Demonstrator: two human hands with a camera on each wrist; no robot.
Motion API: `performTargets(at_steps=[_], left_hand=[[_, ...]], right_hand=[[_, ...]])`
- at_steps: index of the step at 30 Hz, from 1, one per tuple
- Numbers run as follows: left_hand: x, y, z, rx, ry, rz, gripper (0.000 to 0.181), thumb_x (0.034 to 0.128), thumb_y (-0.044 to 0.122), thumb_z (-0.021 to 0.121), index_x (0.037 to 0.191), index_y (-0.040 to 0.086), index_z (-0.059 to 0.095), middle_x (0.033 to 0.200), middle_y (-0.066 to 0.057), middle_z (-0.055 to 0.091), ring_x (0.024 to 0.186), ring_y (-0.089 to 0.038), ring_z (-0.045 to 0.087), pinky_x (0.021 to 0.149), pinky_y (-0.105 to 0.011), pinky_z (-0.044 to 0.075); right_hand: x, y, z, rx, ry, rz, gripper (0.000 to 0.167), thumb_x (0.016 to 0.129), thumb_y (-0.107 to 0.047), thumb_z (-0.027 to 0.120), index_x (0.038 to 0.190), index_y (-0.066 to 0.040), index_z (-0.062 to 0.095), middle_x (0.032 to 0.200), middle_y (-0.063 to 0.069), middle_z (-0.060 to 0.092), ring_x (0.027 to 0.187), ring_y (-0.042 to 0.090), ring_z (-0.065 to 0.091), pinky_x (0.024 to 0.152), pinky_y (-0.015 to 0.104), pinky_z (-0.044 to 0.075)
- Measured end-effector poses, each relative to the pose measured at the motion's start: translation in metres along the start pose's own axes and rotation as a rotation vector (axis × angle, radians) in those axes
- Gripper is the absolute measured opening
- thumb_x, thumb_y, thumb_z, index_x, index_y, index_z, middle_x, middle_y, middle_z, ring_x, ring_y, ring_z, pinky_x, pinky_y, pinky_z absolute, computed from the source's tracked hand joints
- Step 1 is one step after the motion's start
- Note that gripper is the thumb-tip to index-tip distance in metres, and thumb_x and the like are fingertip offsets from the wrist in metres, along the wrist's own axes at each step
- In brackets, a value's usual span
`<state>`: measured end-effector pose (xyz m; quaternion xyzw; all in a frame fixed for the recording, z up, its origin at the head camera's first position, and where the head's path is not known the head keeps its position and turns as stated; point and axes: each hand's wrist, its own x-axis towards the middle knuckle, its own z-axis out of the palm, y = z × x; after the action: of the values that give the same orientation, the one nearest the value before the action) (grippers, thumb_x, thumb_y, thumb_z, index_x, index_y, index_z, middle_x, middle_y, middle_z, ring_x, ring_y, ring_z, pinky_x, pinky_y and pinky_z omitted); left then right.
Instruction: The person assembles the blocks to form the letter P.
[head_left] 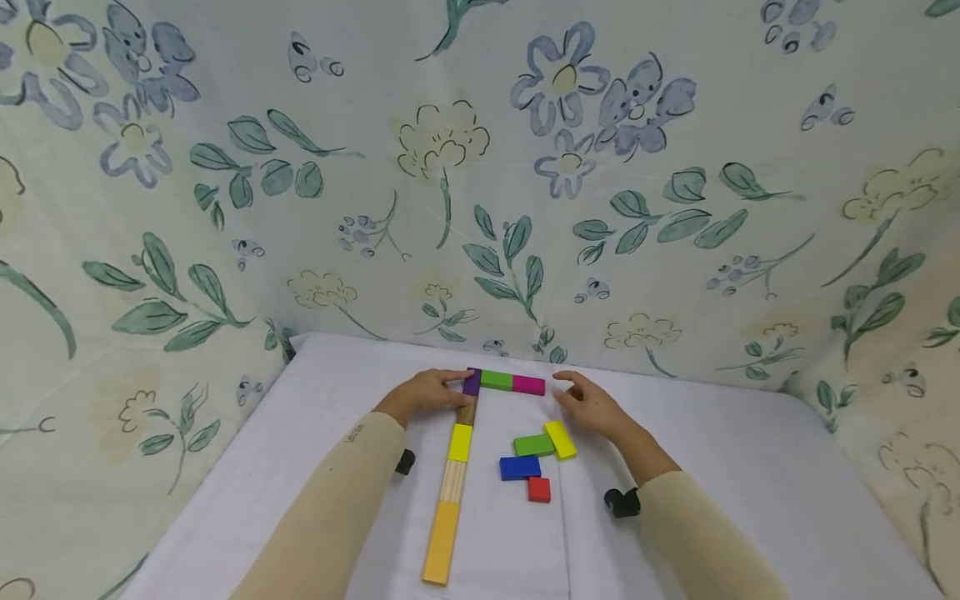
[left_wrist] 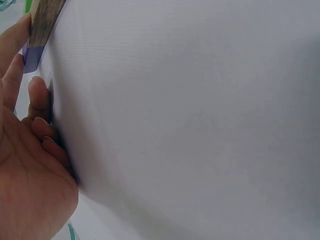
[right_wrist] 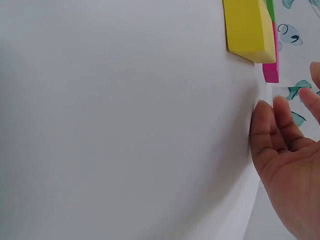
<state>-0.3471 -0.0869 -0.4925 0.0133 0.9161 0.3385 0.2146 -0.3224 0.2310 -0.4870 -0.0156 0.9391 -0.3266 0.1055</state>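
My left hand [head_left: 426,390] is at the far corner of an L-shaped line of blocks. Its fingertips touch the purple block [head_left: 472,382] and the brown wooden block [head_left: 467,410]. A green block [head_left: 497,380] and a magenta block [head_left: 528,385] extend rightward from the purple one, end to end. Toward me run a yellow block [head_left: 461,442], a pale ridged block [head_left: 453,481] and a long orange block [head_left: 442,542]. My right hand [head_left: 596,407] is just right of the magenta block's end, holding nothing. In the right wrist view its fingers [right_wrist: 262,125] are loosely bent beside the tabletop.
Inside the L lie a loose green block [head_left: 533,445], a yellow block [head_left: 560,440], a blue block [head_left: 520,468] and a red block [head_left: 539,489]. A white cloth [head_left: 675,533] covers the table. Floral fabric [head_left: 480,192] rises behind it.
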Motion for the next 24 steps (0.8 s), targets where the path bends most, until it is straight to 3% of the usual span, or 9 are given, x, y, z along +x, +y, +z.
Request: performTargets(at_steps=[9,13,19,24], left_hand=[[0.0,0.002,0.001,-0.003,-0.001,0.01,0.062,0.0877,0.054,0.075,0.144,0.055,0.049,0.164,-0.006,0.04,0.153,-0.039,0.033,0.122,-0.066,0.028],[0.001,0.002,0.002,-0.003,-0.001,-0.002,0.062,0.0871,0.054,0.076,0.143,0.056,0.05,0.164,-0.005,0.04,0.153,-0.039,0.033,0.121,-0.067,0.029],[0.004,0.001,0.002,-0.012,-0.007,-0.012,0.062,0.0867,0.053,0.077,0.143,0.057,0.05,0.165,-0.005,0.04,0.154,-0.038,0.031,0.122,-0.067,0.027],[0.003,-0.001,0.002,-0.011,-0.001,-0.017,0.063,0.0863,0.053,0.077,0.143,0.056,0.05,0.164,-0.006,0.041,0.153,-0.039,0.032,0.121,-0.068,0.029]], right_hand=[[-0.035,0.015,-0.007,-0.067,-0.125,-0.071,0.049,0.096,-0.037,0.067,0.143,-0.028,0.056,0.103,0.006,0.06,0.093,0.02,0.054,0.077,0.032,0.051],[-0.049,0.017,-0.011,-0.057,-0.19,-0.065,0.059,0.091,-0.033,0.074,0.146,-0.026,0.054,0.097,0.005,0.059,0.09,0.02,0.054,0.073,0.032,0.049],[-0.053,0.023,-0.015,0.007,-0.293,-0.089,0.076,0.084,-0.021,0.081,0.152,-0.024,0.047,0.094,0.006,0.059,0.087,0.02,0.055,0.073,0.031,0.05],[-0.049,0.026,-0.014,-0.014,-0.326,-0.117,0.074,0.085,-0.019,0.08,0.151,-0.029,0.048,0.093,0.005,0.058,0.086,0.02,0.054,0.072,0.03,0.049]])
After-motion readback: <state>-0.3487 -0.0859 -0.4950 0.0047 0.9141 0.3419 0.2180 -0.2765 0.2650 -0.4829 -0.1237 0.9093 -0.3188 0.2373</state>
